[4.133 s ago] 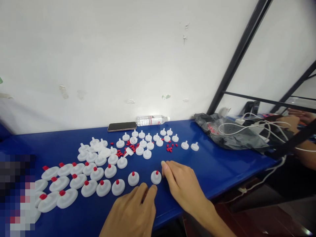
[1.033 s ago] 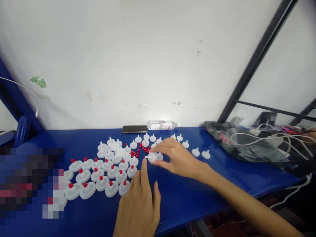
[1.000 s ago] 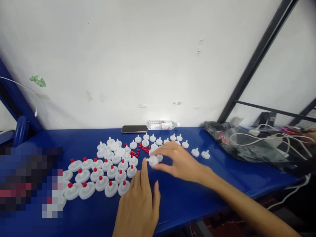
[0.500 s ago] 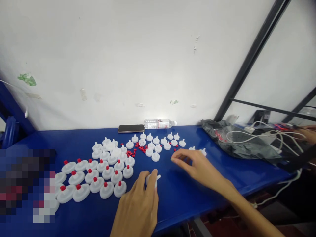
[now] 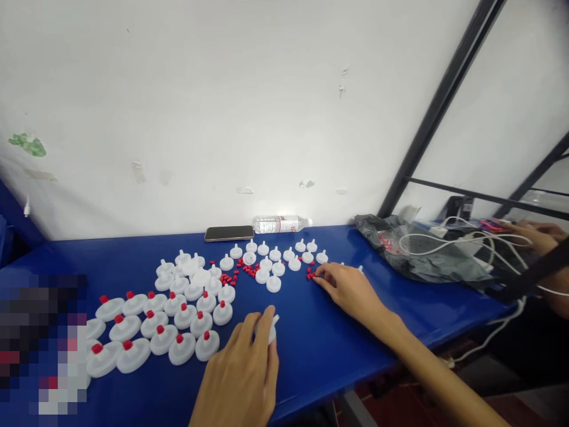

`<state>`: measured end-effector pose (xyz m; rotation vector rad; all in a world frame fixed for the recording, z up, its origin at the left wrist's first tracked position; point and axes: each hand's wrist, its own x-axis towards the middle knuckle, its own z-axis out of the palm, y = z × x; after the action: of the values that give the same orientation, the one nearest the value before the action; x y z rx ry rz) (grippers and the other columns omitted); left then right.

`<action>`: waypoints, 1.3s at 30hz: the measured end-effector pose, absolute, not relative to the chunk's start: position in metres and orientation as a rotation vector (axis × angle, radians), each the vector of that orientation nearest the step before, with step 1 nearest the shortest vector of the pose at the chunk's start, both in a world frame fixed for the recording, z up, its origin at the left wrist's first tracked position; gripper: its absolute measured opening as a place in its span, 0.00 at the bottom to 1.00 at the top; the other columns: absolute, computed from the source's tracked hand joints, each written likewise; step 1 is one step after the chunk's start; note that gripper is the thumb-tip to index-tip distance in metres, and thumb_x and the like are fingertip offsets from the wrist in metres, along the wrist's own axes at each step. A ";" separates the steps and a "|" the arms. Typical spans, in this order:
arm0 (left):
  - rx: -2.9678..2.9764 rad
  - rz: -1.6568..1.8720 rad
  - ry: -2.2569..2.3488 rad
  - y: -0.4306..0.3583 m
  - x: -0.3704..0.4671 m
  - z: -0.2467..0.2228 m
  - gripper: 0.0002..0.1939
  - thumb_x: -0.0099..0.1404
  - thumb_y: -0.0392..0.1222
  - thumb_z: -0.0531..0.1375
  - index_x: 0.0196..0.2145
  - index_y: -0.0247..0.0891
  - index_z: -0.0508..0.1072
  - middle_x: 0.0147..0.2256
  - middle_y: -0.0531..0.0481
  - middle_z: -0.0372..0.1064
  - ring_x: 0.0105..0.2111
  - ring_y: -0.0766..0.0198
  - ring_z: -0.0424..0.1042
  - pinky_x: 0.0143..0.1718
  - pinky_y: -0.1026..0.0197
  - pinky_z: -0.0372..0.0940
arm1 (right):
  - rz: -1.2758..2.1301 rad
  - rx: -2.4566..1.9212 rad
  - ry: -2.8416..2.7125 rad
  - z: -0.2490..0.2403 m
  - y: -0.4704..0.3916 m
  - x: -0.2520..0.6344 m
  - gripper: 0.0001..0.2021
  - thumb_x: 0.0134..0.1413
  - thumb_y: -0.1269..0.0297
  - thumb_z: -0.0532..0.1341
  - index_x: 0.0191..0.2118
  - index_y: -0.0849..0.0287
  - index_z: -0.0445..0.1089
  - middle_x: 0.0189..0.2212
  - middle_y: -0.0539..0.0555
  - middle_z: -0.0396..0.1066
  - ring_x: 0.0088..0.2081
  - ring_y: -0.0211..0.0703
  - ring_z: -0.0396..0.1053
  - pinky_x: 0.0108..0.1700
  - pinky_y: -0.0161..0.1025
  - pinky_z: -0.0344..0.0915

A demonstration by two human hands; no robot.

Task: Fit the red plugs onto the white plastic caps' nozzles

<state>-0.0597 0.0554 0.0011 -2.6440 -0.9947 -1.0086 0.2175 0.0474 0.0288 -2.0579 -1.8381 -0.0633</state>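
Note:
My left hand [image 5: 242,362] is closed around a white plastic disc with a thin spout [image 5: 272,327], held just above the table with the spout pointing up and right; most of the disc is hidden by my fingers. My right hand [image 5: 349,290] reaches to a few small red caps [image 5: 310,275] on the table, thumb and forefinger pinched at one of them. Left of my hands stand rows of white discs with red caps on their spouts [image 5: 182,318]. Farther back are several white discs with bare spouts [image 5: 274,283] and a scatter of loose red caps [image 5: 251,270].
A phone [image 5: 229,233] and a clear bottle [image 5: 282,223] lie along the wall on the blue table [image 5: 329,350]. To the right, a dark plastic bag [image 5: 427,264] lies under white cables [image 5: 444,246]. Another person's hand [image 5: 536,234] is at the far right, behind the dark frame.
My right hand has come down to the loose red caps, its fingertips meeting at one. My left hand still grips the white disc. The whole view has shifted slightly.

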 end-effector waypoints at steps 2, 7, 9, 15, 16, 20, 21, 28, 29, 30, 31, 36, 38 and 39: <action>-2.610 -1.039 -1.020 0.056 -0.059 0.001 0.21 0.75 0.35 0.48 0.63 0.38 0.62 0.44 0.48 0.78 0.37 0.62 0.80 0.29 0.63 0.72 | -0.087 -2.063 -1.853 0.028 0.043 0.214 0.06 0.69 0.64 0.59 0.44 0.54 0.75 0.38 0.53 0.78 0.36 0.47 0.75 0.36 0.39 0.61; -2.565 -1.021 -1.114 0.056 -0.060 -0.002 0.21 0.75 0.37 0.48 0.63 0.37 0.62 0.46 0.45 0.79 0.42 0.59 0.81 0.34 0.61 0.74 | -0.160 -2.032 -1.891 0.029 0.026 0.200 0.06 0.71 0.67 0.55 0.41 0.57 0.69 0.38 0.55 0.75 0.35 0.47 0.74 0.35 0.40 0.62; -2.586 -1.006 -1.112 0.056 -0.061 -0.003 0.19 0.76 0.37 0.49 0.61 0.38 0.65 0.46 0.45 0.79 0.42 0.59 0.81 0.34 0.61 0.74 | -0.101 -1.948 -1.888 0.030 0.020 0.194 0.05 0.71 0.67 0.55 0.40 0.56 0.67 0.35 0.53 0.74 0.33 0.46 0.73 0.35 0.39 0.63; -2.606 -0.960 -1.133 0.055 -0.061 -0.004 0.18 0.75 0.39 0.50 0.60 0.39 0.65 0.47 0.45 0.76 0.39 0.60 0.80 0.29 0.62 0.72 | 0.037 -1.665 -1.937 0.035 0.013 0.177 0.12 0.74 0.65 0.52 0.54 0.53 0.70 0.43 0.55 0.75 0.40 0.45 0.75 0.42 0.40 0.69; -2.611 -0.955 -1.137 0.055 -0.061 -0.004 0.17 0.75 0.38 0.50 0.60 0.38 0.65 0.46 0.46 0.76 0.38 0.61 0.80 0.29 0.63 0.72 | 0.047 -1.638 -1.962 0.035 0.013 0.175 0.13 0.75 0.65 0.51 0.56 0.53 0.71 0.45 0.55 0.75 0.41 0.46 0.75 0.43 0.41 0.69; -2.644 -0.924 -1.125 0.057 -0.061 -0.004 0.18 0.75 0.37 0.50 0.60 0.38 0.64 0.43 0.48 0.75 0.36 0.61 0.80 0.27 0.62 0.70 | 0.155 -1.546 -1.910 0.037 0.018 0.163 0.13 0.73 0.65 0.55 0.52 0.51 0.76 0.45 0.52 0.77 0.43 0.44 0.76 0.47 0.40 0.69; -2.648 -0.917 -1.113 0.057 -0.060 -0.004 0.18 0.75 0.36 0.50 0.60 0.38 0.64 0.42 0.48 0.75 0.37 0.61 0.80 0.27 0.62 0.70 | 0.199 -1.535 -1.855 0.037 0.019 0.160 0.11 0.72 0.65 0.57 0.50 0.51 0.76 0.44 0.51 0.79 0.42 0.43 0.77 0.46 0.39 0.69; -2.623 -1.045 -0.985 0.058 -0.059 -0.005 0.20 0.75 0.35 0.49 0.62 0.35 0.63 0.44 0.47 0.79 0.39 0.60 0.81 0.29 0.61 0.71 | 0.747 -1.378 -1.517 0.041 0.022 0.131 0.09 0.63 0.55 0.68 0.39 0.56 0.78 0.28 0.48 0.80 0.30 0.41 0.78 0.32 0.34 0.66; -2.628 -1.049 -0.987 0.058 -0.059 -0.006 0.20 0.75 0.36 0.50 0.62 0.35 0.62 0.45 0.47 0.79 0.39 0.60 0.81 0.29 0.62 0.71 | 0.741 -1.382 -1.522 0.041 0.022 0.129 0.10 0.62 0.55 0.69 0.38 0.56 0.78 0.27 0.48 0.79 0.29 0.40 0.77 0.31 0.34 0.65; -2.634 -1.044 -0.992 0.057 -0.060 -0.006 0.20 0.75 0.35 0.50 0.63 0.36 0.62 0.45 0.48 0.79 0.39 0.60 0.81 0.29 0.62 0.71 | 0.715 -1.398 -1.534 0.041 0.022 0.128 0.10 0.61 0.55 0.69 0.37 0.56 0.79 0.25 0.47 0.78 0.28 0.39 0.76 0.30 0.33 0.64; -2.640 -1.030 -0.998 0.057 -0.060 -0.007 0.21 0.74 0.35 0.50 0.63 0.36 0.63 0.46 0.48 0.79 0.40 0.60 0.81 0.30 0.61 0.72 | 0.680 -1.420 -1.548 0.041 0.022 0.127 0.10 0.60 0.54 0.70 0.36 0.56 0.79 0.24 0.47 0.77 0.27 0.39 0.75 0.29 0.33 0.63; -2.642 -0.958 -1.037 0.057 -0.062 -0.009 0.21 0.74 0.34 0.50 0.63 0.36 0.64 0.49 0.46 0.78 0.43 0.61 0.80 0.31 0.63 0.73 | 0.553 -1.474 -1.680 0.042 0.019 0.131 0.11 0.62 0.53 0.68 0.36 0.55 0.79 0.28 0.48 0.78 0.28 0.38 0.73 0.31 0.34 0.64; -2.634 -0.937 -1.024 0.056 -0.063 -0.009 0.21 0.74 0.33 0.50 0.63 0.35 0.64 0.49 0.45 0.78 0.42 0.61 0.80 0.31 0.64 0.72 | 0.565 -1.469 -1.725 0.043 0.017 0.132 0.11 0.64 0.53 0.66 0.36 0.56 0.77 0.28 0.47 0.77 0.28 0.38 0.72 0.32 0.33 0.63; -2.629 -0.927 -1.012 0.056 -0.063 -0.009 0.21 0.74 0.33 0.50 0.63 0.34 0.64 0.49 0.44 0.78 0.43 0.61 0.80 0.31 0.64 0.72 | 0.571 -1.471 -1.739 0.044 0.016 0.131 0.12 0.65 0.53 0.65 0.36 0.56 0.76 0.28 0.47 0.77 0.28 0.37 0.72 0.32 0.33 0.63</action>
<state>-0.0630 0.0563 -0.0090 -2.6293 -1.0117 -0.9269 0.1315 0.0156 0.0436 -1.4714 -1.7385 0.5713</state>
